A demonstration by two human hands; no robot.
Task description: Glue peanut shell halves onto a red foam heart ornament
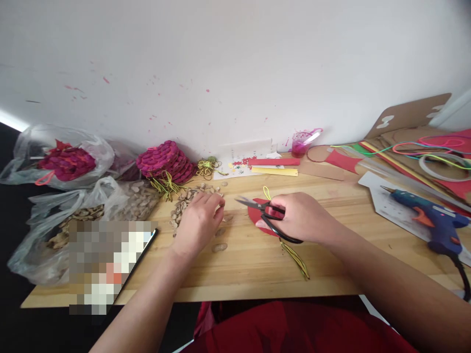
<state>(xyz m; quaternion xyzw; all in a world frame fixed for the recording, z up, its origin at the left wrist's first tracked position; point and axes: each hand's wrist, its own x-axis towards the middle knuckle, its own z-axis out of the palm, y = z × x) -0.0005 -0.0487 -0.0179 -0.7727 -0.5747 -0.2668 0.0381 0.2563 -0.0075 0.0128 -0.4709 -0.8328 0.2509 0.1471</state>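
Note:
My right hand [296, 215] is closed on black-handled scissors [262, 206], whose blades point left. Beneath the scissors lies a red disc [254, 213], with a yellow cord loop [267, 192] at its top and a yellow-green tassel [295, 260] below. My left hand [204, 213] hovers over or rests at a pile of brown shells [179, 208], fingers curled together; whatever they may hold is hidden. A few loose shells [220, 247] lie between the hands.
Purple-pink coiled discs [171, 162] stand at the back left, beside plastic bags [27, 245] and a pixelated phone [127, 264]. A cup of pink liquid [301, 144] stands by the wall. A blue glue gun [437, 215], cardboard [408, 115] and coloured cords are at the right.

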